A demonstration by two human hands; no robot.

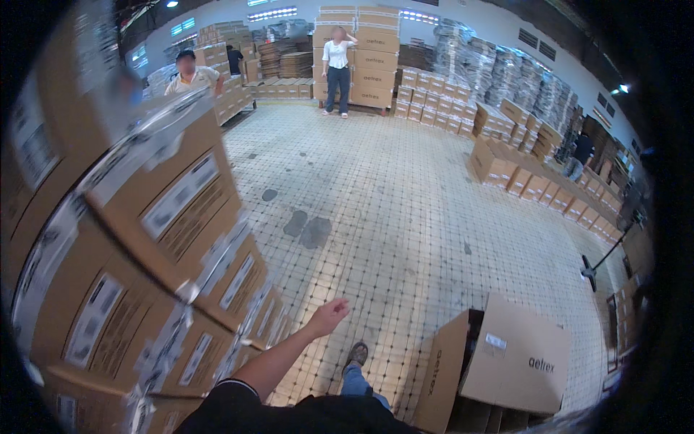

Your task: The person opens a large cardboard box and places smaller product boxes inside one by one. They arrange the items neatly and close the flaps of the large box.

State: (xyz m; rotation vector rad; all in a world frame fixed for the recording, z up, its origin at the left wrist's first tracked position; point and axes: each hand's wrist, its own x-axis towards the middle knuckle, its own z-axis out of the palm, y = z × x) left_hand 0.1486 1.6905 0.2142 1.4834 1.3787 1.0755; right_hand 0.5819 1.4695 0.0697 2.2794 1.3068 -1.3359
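Note:
My left hand (331,317) is out in front of me over the tiled floor, at the end of a bare forearm with a black sleeve. Its fingers are curled in, and I see nothing held in them. Nearest to it, on the left, rises a tall stack of taped brown cartons (210,275) with white labels, apart from the hand. Below the hand one sandaled foot (356,354) shows on the floor. At the lower right stands a large carton (517,358) with its flaps raised. My right hand is out of the picture.
Pale floor tiles (383,188) carry dark patches (307,228). A person (337,69) stands by tall cartons (376,61) at the back; another person (189,76) is behind the left stack. Rows of cartons (535,184) line the right, near a black stand (591,273).

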